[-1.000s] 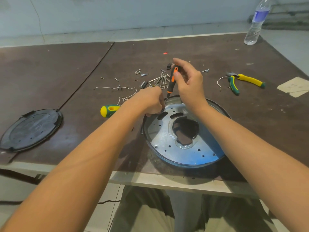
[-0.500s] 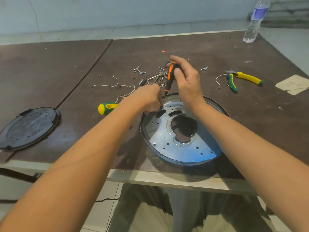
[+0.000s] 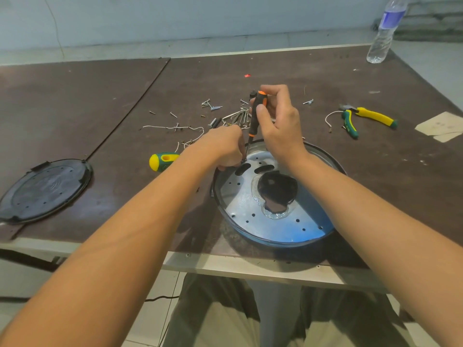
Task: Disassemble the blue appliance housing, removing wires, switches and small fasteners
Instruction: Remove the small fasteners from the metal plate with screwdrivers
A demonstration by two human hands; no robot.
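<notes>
The round blue appliance housing (image 3: 288,229) lies near the table's front edge, its perforated metal plate facing up with a dark opening in the middle. My right hand (image 3: 278,123) grips the handle of a black-and-orange screwdriver (image 3: 255,116) that stands nearly upright, tip down at the plate's far-left rim. My left hand (image 3: 224,149) is curled at that same rim, fingers pinched around the screwdriver's shaft close to the tip. The tip itself is hidden behind those fingers.
Loose screws and metal pins (image 3: 238,116) and a white wire (image 3: 172,127) lie behind the housing. A yellow-green screwdriver (image 3: 162,160) rests at left, yellow-green pliers (image 3: 363,118) at right. A black round cover (image 3: 42,190) sits far left, a water bottle (image 3: 384,31) far right.
Both hands stay at the housing's far-left rim with the screwdriver. The screwdriver stands a little more upright now; only the camera view has shifted slightly.
</notes>
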